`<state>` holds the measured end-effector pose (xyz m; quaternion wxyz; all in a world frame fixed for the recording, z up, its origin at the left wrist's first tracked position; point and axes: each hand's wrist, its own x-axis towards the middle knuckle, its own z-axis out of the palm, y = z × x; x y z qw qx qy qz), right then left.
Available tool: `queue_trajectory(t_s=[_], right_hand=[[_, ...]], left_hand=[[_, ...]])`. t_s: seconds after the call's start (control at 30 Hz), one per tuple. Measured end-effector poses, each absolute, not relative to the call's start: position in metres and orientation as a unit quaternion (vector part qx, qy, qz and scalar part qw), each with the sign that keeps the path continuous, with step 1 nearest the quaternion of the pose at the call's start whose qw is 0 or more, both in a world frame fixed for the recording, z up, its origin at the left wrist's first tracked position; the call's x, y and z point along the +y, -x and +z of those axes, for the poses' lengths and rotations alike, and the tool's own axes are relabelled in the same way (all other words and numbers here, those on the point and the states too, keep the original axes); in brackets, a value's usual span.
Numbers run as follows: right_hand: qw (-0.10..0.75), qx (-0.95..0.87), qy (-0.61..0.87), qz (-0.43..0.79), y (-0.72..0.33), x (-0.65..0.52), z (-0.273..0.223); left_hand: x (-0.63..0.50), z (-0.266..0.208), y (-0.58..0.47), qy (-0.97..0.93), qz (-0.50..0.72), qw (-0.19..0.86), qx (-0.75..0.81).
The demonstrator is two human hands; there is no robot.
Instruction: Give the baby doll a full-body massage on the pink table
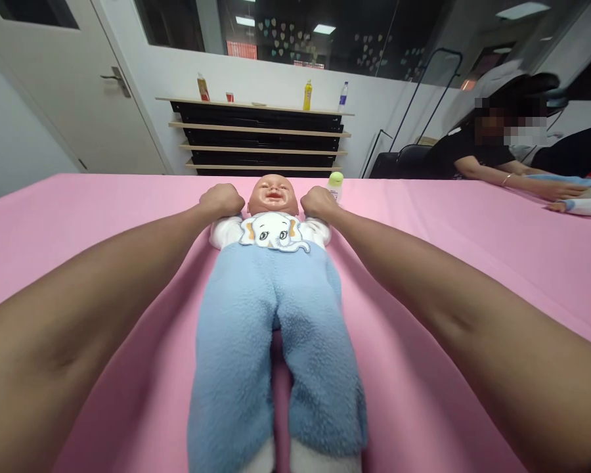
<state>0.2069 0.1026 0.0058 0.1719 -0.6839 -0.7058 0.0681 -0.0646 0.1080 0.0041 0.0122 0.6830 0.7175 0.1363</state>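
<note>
A baby doll [274, 295] lies on its back on the pink table cover [404, 276], its head at the far side and its legs toward me. It wears a light blue fleece suit with white sleeves and an elephant on the chest. Both of its arms are bent up beside the head. My left hand [221, 200] is closed around the doll's arm at the left of its head. On the other side, my right hand [318, 201] is closed around the other arm. The doll's hands are hidden inside my fists.
Just behind my right hand stands a small bottle with a green cap [335, 179]. Beyond the table, a wooden shelf unit [261, 129] carries several bottles. At the right, another person [487, 144] leans over the table with hands on a blue-and-white clothed item [588, 200].
</note>
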Motion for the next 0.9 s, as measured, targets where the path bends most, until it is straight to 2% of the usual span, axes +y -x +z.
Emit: queue_trajectory(t_s=[0.23,0.4,0.53,0.73,0.9], right_hand=[[0.303,-0.652,0.695,0.006,-0.243,0.036,0.045],[0.36,-0.676,0.642,0.004,-0.272,-0.035,0.064],[0.354,-0.709,0.61,0.009,-0.278,-0.093,0.048],[0.302,-0.737,0.604,0.014,-0.273,-0.159,-0.009],[0.245,-0.742,0.622,0.054,-0.267,-0.176,-0.025]], left_hand=[[0.031,0.056,0.092,-0.64,0.183,-0.076,0.743],[-0.055,0.08,0.116,-0.657,0.179,-0.074,0.729],[-0.126,0.064,0.122,-0.666,0.17,-0.046,0.725],[-0.192,0.014,0.103,-0.695,0.147,0.031,0.703],[-0.206,0.001,0.089,-0.702,0.098,0.014,0.705]])
